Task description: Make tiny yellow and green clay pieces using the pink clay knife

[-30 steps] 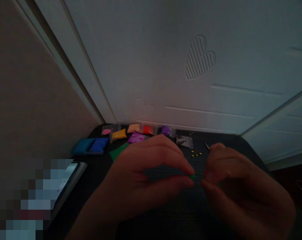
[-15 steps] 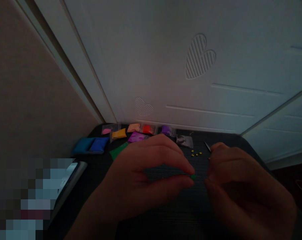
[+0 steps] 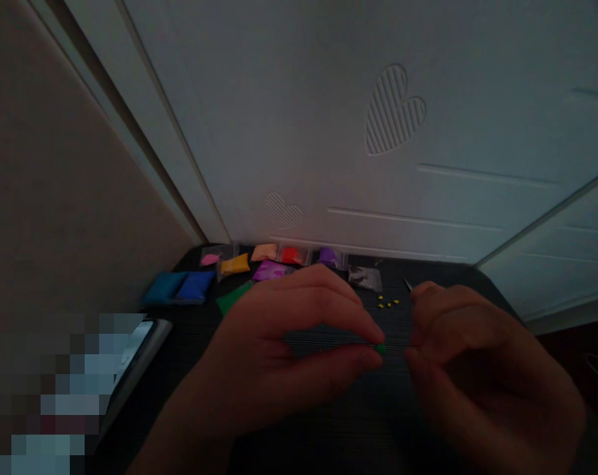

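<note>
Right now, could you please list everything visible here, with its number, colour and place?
Tabletop: one, black, below
Green piece: one, green, lower middle
Small pieces: four, yellow and dark, beyond the green piece
Pointed tool: one, greyish, right of them, partly hidden
Plastic bags: about ten, teal, blue, pink, yellow, peach, red, magenta, violet, green, grey, back and left
Flat device: one, pale-edged, lower left, partly pixelated
Panel: one, white, behind
Heart reliefs: two, white, on panel
Wall: one, brownish, left
Thin loop: one, pale, far right
Left hand: one, bare, centre, pinching green piece
Right hand: one, bare, right, contents unclear
</note>
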Demonstrator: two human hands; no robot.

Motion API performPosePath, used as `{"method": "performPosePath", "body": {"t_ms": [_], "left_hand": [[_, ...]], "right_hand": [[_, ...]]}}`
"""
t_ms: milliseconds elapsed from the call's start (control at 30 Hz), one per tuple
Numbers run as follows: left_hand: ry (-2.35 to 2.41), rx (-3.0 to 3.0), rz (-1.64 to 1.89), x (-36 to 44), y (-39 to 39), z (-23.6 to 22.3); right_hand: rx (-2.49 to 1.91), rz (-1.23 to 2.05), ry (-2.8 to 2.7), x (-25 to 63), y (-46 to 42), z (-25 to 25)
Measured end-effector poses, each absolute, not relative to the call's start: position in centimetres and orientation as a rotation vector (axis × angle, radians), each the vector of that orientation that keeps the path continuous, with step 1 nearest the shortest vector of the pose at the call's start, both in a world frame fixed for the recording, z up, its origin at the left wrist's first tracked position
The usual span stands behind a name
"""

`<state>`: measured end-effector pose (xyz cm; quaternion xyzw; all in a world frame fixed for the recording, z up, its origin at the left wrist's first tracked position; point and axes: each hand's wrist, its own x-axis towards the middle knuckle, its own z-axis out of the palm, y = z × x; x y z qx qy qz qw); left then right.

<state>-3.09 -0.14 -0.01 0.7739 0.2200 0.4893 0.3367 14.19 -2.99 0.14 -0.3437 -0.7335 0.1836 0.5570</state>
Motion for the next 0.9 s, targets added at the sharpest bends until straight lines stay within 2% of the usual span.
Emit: {"method": "performPosePath", "body": {"t_ms": [600,900], "left_hand": [[0.565,1.998,1.246,-3.03,-0.32,0.53],[0.571,2.015,1.266,-2.9,-0.32,0.64]], "right_hand": [[-0.861,0.74,-1.778,14.17,-2.89,0.35],[-0.939,0.68,-1.714,14.19,-3.2,0.32]]}}
